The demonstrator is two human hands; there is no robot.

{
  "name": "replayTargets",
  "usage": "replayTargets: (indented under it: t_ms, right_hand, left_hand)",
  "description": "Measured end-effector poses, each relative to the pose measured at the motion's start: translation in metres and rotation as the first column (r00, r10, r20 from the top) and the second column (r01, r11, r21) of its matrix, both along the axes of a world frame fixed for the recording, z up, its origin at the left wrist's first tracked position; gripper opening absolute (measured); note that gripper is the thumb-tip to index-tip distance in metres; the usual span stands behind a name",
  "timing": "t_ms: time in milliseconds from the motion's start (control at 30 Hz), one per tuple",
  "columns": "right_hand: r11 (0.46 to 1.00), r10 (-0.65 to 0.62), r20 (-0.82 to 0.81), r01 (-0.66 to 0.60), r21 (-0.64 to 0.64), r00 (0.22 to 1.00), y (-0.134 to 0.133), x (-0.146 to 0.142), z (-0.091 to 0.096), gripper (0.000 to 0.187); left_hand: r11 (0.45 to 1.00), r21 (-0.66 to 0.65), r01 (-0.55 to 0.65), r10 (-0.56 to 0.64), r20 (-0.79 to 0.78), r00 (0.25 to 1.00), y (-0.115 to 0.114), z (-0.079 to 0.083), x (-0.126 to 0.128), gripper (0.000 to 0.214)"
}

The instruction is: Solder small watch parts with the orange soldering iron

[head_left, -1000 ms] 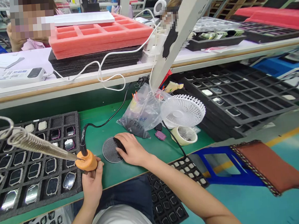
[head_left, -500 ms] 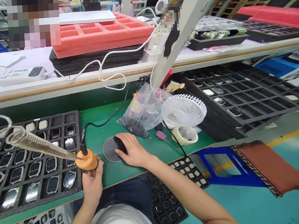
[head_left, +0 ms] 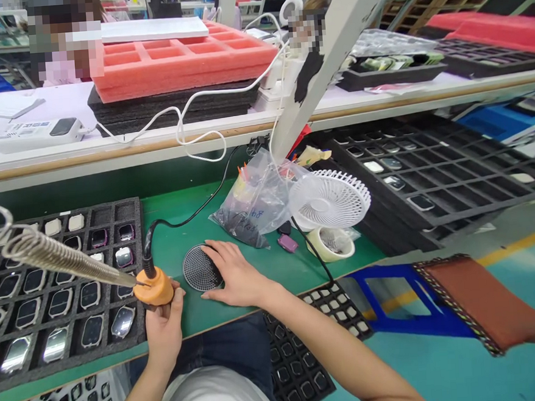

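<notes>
My left hand (head_left: 164,330) is closed around the orange-topped electric screwdriver (head_left: 153,288), which hangs from a coiled metal spring (head_left: 65,257). The screwdriver's black cable rises from its top; its lower end is hidden. On the green mat, my right hand (head_left: 238,274) grips the right side of a round grey dish (head_left: 199,267) with a grid of small holes. Its thumb is by the lower rim and its fingers by the upper rim, covering part of the dish. Left of the screwdriver, a black foam tray (head_left: 142,343) holds several watch-like cases with dark screens.
A clear bag (head_left: 254,204), a white fan grille (head_left: 329,199), a cream roll (head_left: 328,245) and a small purple case (head_left: 287,242) are right of the dish. Black foam trays (head_left: 458,169) extend farther right. A white shelf with red foam (head_left: 184,63) runs above the bench.
My right hand has shifted slightly right, its fingers opening wider around the dish's side. The dark heap seen on the dish's right no longer shows. My left hand barely moves with the screwdriver.
</notes>
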State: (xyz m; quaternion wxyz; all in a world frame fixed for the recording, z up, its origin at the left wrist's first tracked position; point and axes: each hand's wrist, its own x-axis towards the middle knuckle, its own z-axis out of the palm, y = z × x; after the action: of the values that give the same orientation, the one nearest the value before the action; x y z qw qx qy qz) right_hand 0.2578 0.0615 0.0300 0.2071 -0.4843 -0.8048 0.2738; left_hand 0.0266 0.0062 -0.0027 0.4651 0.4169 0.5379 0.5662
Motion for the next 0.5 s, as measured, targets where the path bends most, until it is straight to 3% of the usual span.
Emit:
replayTargets:
  t_ms: [133, 267, 500]
  right_hand:
    - [0.993, 0.114, 0.001, -0.114, -0.034, 0.993, 0.023, 0.015, 0.003, 0.108]
    - [0.998, 0.069, -0.008, -0.069, -0.005, 0.998, 0.034, 0.021, 0.005, 0.106]
    - [0.994, 0.110, -0.076, -0.108, 0.029, 0.991, 0.033, 0.021, 0.000, 0.078]
  left_hand:
    - [1.000, -0.014, 0.011, -0.011, -0.014, 1.000, 0.000, -0.002, -0.001, 0.038]
    - [1.000, -0.020, 0.001, -0.001, -0.025, 1.000, 0.001, -0.005, -0.001, 0.041]
    - [1.000, -0.030, 0.003, -0.004, -0.034, 0.999, -0.001, -0.009, -0.002, 0.044]
